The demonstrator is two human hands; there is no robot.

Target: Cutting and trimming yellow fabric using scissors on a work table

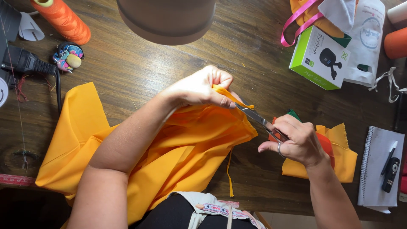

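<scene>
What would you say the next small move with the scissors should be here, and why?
Probably close the scissors in the right hand: their tips sit at the yellow fabric edge the left hand pinches taut, a thin strip already hanging.

Packages on bench, upper right only.
Green-and-white box (319,58), rectangular, tilted, lime side panel, white top face with a dark earbud picture; lies on the bench (140,68) at upper right. Just beside it to the right, touching, a white pouch (366,42), flat, with a round printed emblem and a small dark-green mark, partly under white fabric. No screens or signs seen.
</scene>
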